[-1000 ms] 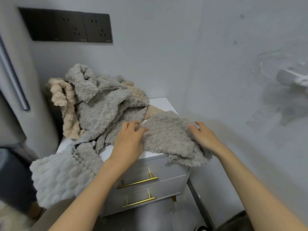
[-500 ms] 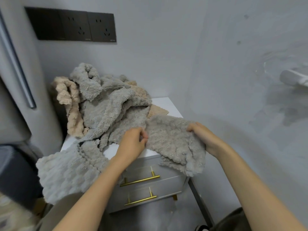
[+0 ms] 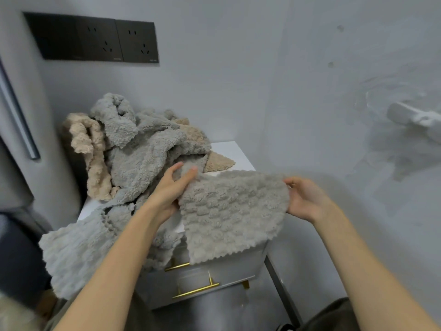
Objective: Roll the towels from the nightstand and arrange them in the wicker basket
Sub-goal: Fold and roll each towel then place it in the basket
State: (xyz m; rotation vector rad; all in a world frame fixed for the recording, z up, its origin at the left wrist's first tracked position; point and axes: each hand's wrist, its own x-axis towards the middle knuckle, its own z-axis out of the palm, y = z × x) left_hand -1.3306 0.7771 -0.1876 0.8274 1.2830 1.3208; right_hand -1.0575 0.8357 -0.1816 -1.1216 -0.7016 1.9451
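Two hands (image 3: 170,192); several towels (image 3: 233,211); one nightstand (image 3: 229,151); two drawer handles (image 3: 195,290)

A heap (image 3: 148,158) of grey and beige towels fills the left and middle of the nightstand (image 3: 235,152). Only a white strip at its back right corner is bare, hemmed in by the back wall (image 3: 214,80) and the right wall (image 3: 310,115). A grey towel (image 3: 233,211), stretched between the left hand (image 3: 170,189) and the right hand (image 3: 304,199), hangs across the front right edge and covers most of the upper drawer. A pale towel (image 3: 78,254) spills over the front left corner. The lower handle (image 3: 195,290) is uncovered. The air above the heap is open up to the sockets (image 3: 95,39). A white fixture (image 3: 415,118) juts from the right wall, well apart from the nightstand.
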